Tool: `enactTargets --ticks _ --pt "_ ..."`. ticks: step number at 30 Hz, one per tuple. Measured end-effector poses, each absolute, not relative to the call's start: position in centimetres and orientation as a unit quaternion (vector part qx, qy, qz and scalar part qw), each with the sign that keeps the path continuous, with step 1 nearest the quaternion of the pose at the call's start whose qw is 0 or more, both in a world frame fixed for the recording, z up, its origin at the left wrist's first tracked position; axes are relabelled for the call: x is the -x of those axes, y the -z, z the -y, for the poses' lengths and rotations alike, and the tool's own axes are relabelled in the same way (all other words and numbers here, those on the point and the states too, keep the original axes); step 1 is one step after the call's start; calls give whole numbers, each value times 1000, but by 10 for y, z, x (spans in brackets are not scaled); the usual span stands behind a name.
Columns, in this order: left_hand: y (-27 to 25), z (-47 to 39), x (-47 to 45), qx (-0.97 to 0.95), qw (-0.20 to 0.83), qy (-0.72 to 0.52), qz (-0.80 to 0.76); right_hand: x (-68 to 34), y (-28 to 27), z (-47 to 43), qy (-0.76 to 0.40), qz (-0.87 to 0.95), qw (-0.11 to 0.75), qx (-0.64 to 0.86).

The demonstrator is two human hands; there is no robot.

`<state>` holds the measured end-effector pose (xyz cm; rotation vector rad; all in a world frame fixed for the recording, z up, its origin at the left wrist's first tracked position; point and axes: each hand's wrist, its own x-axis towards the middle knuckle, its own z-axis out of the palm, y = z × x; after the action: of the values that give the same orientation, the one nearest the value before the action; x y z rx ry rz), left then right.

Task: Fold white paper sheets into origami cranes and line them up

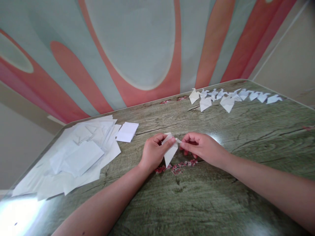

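A small folded paper figure [170, 153] of white paper is between my hands, above the wooden table. My left hand [154, 149] is closed on its body, thumb on top and fingers behind. A pointed end of the paper hangs down below the thumb. My right hand [197, 144] pinches the narrow tip that sticks out on the right side, with thumb and forefinger together. The fingers of my left hand hide part of the paper.
Loose white sheets [108, 164] lie spread at the left, with folded pieces [85, 157] on top. Beside them sits a small stack of paper squares [127, 132]. Several folded paper birds [227, 103] stand in a row at the back right. The patterned wall [137, 49] borders the table's far edge.
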<state>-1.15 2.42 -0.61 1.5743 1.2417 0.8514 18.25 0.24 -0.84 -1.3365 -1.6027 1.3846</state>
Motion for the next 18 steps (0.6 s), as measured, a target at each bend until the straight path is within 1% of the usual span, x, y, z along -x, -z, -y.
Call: enactTargets --ticks 7,13,15,18 --pt "4 -22 9 -651 459 -339 -501 -179 2 1 -515 622 317 498" --pt "5 -19 9 -662 429 -335 -515 -181 3 0 -514 627 289 508" --pt "6 -20 10 -661 436 -331 -513 -181 4 0 -487 643 285 517" --pt "8 -22 10 -659 459 -317 -504 -180 7 1 -408 675 320 525"
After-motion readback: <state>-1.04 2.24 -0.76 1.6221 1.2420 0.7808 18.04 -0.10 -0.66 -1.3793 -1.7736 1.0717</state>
